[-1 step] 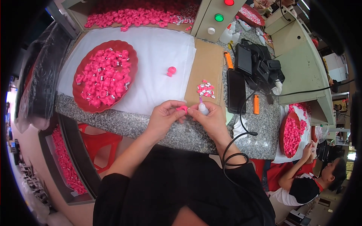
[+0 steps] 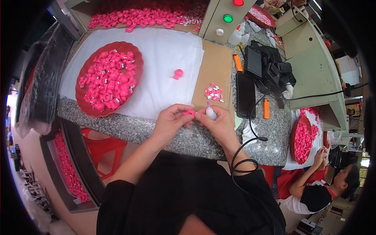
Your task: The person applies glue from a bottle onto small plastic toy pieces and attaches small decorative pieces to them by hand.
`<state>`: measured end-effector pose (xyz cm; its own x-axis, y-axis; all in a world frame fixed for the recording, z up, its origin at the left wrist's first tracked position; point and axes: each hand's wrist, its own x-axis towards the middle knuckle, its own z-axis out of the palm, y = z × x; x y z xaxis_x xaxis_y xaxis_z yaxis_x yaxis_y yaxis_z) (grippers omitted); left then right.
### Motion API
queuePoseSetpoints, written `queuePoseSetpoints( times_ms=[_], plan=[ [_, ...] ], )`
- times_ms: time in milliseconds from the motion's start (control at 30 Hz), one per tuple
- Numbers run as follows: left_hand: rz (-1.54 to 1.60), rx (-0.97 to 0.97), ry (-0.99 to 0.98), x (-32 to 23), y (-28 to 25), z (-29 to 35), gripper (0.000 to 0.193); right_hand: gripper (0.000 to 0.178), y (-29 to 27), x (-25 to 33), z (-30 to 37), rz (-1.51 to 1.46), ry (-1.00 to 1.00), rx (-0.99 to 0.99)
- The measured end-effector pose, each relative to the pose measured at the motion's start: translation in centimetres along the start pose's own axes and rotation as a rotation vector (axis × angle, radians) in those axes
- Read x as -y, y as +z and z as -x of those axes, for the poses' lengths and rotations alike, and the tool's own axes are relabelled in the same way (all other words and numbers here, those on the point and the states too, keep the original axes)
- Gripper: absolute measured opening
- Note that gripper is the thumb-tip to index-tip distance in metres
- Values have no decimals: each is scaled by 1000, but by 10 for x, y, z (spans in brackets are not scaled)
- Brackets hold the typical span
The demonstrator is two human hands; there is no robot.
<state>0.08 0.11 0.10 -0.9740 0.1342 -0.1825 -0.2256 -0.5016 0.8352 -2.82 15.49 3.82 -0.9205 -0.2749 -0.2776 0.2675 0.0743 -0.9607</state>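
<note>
Over the counter's near edge, my left hand (image 2: 169, 120) pinches a small glossy pink plastic piece (image 2: 189, 112) between thumb and fingers. My right hand (image 2: 221, 125) is closed around a small white squeeze bottle (image 2: 211, 113) with a thin purple tip pointing up and away. The thumb and forefinger of that hand meet the right end of the pink piece; whatever they pinch there is too small to make out. Beyond the bottle, small pink-and-white parts (image 2: 214, 94) lie in a heap on brown cardboard (image 2: 201, 80). One rounded pink piece (image 2: 178, 73) sits alone on white paper (image 2: 156, 58).
A red scalloped tray (image 2: 83, 98) full of pink pieces stands at left. To the right are a black phone (image 2: 245, 96), orange lighters (image 2: 266, 108), black devices (image 2: 270, 64) and a cable (image 2: 235, 162) crossing my right arm. A co-worker (image 2: 313, 192) sits at far right.
</note>
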Motion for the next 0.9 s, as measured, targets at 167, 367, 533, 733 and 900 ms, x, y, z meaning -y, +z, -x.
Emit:
queuePoseSetpoints(
  times_ms=[167,367,533,733,900],
  plan=[
    [-20,37,28,1,-2,-1,20,14,-2,-5,-2,-74,10,65],
    [49,47,-48,-3,-3,-1,20,15,0,-6,-3,-286,94,87],
    [53,36,-75,-4,-2,-1,21,16,5,-12,-3,-247,78,60],
    [48,43,-72,-7,0,-2,21,16,4,-15,-4,-246,65,51],
    [45,47,-75,-7,0,-4,21,16,3,-13,-6,-243,75,72]
  ],
)
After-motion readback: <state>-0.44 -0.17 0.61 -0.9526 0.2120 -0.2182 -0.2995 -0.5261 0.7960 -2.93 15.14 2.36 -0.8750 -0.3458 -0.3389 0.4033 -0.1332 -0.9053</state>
